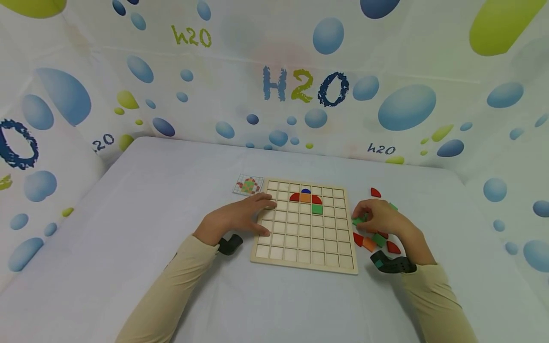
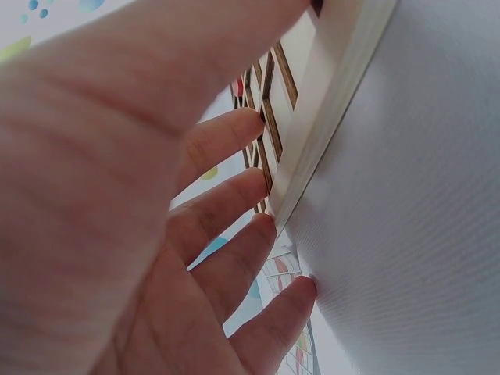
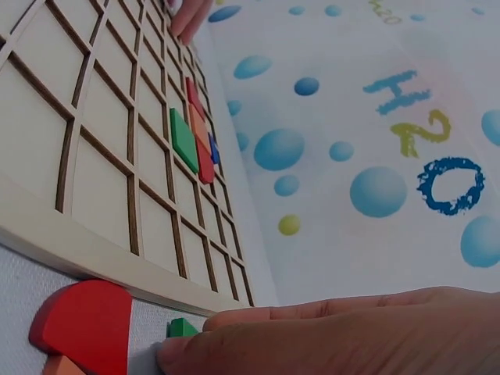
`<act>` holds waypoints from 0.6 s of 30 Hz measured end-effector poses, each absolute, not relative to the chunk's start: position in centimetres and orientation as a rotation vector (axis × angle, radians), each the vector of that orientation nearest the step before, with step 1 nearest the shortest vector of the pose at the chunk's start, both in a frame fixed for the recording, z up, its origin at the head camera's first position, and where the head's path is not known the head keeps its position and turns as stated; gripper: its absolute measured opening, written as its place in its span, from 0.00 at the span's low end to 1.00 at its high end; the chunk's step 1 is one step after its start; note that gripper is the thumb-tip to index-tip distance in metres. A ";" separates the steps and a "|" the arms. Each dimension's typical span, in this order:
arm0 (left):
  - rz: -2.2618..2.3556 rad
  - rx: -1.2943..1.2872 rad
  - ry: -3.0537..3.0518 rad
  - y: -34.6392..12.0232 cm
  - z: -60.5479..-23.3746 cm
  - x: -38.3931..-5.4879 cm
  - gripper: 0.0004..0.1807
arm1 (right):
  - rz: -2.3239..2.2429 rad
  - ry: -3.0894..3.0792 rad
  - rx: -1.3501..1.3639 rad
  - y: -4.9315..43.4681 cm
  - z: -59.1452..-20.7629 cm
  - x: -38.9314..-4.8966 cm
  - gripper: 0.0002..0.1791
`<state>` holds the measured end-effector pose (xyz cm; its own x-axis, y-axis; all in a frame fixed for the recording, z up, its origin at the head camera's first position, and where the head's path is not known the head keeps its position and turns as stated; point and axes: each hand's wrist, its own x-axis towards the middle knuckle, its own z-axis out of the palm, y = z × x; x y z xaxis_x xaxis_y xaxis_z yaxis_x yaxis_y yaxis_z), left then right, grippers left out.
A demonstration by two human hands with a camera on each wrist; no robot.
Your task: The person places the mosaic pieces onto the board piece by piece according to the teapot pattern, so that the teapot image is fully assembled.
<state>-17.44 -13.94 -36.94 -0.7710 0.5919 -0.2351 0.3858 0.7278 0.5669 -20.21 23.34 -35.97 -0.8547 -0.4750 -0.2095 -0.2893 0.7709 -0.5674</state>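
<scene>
The wooden grid board [image 1: 304, 243] lay flat on the desk [image 1: 180, 166]. The left hand [image 1: 240, 214] rested at the board's left edge, its fingers spread wide and its thumb well apart from them; fingertips and thumb reached over the rim, while the little finger sat low just outside it. The right hand [image 1: 381, 216] was just beyond the board's right edge, its fingers curled narrow and pinching a green block [image 1: 358, 221] between thumb and fingertips; whether that block was lifted could not be told.

Toward the far side of the board, an orange square [image 1: 305, 197] sat in a cell, with a red left piece [image 1: 295, 197] and a red right piece [image 1: 316, 199] beside it. A blue half-circle [image 1: 306, 191] lay beyond the orange square, and a green square [image 1: 317, 209] filled the cell on the near side of the red right piece.

Right of the board, under and around the right hand, lay loose pieces: an orange tile [image 1: 369, 244] and a green tile [image 1: 379, 239] near its edge, a red corner piece [image 1: 393, 247] farther out, and a red wedge [image 1: 375, 192] toward its far corner. A pattern card [image 1: 248, 185] lay just beside the board's far left corner.
</scene>
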 end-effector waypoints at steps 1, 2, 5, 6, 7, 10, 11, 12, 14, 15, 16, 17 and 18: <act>0.702 0.756 2.528 -13.9 -37.0 -17.5 0.40 | -0.765 2.628 -0.583 23.4 -35.9 -20.2 0.08; 0.703 0.760 2.528 -13.9 -37.0 -17.5 0.40 | -0.772 2.634 -0.584 23.4 -35.9 -20.2 0.08; 0.703 0.764 2.528 -13.9 -37.0 -17.5 0.40 | -0.802 2.653 -0.588 23.4 -35.6 -20.2 0.09; 0.702 0.764 2.529 -13.9 -36.9 -17.6 0.40 | -0.807 2.662 -0.594 23.4 -35.5 -20.2 0.09; 0.703 0.762 2.529 -13.9 -36.9 -17.6 0.40 | -0.813 2.665 -0.591 23.4 -35.5 -20.2 0.09; 0.703 0.755 2.529 -13.9 -36.9 -17.6 0.40 | -0.816 2.689 -0.589 23.3 -35.4 -20.4 0.10; 0.702 0.753 2.530 -13.9 -36.8 -17.6 0.40 | -0.816 2.698 -0.600 23.2 -35.5 -20.4 0.10; 0.702 0.749 2.530 -13.9 -36.8 -17.6 0.40 | -0.817 2.707 -0.602 23.2 -35.5 -20.5 0.10; 0.701 0.743 2.529 -13.9 -36.8 -17.7 0.40 | -0.828 2.721 -0.623 23.0 -35.7 -20.5 0.10; 0.700 0.741 2.530 -13.8 -36.8 -17.7 0.40 | -0.834 2.727 -0.638 22.8 -35.7 -20.5 0.10; 0.700 0.739 2.529 -13.8 -36.8 -17.7 0.40 | -0.841 2.731 -0.648 22.7 -35.8 -20.5 0.10; 0.701 0.737 2.528 -13.8 -36.8 -17.8 0.40 | -0.845 2.734 -0.657 22.5 -35.9 -20.4 0.09; 0.702 0.736 2.527 -13.8 -36.8 -17.8 0.40 | -0.848 2.737 -0.662 22.2 -36.0 -20.4 0.09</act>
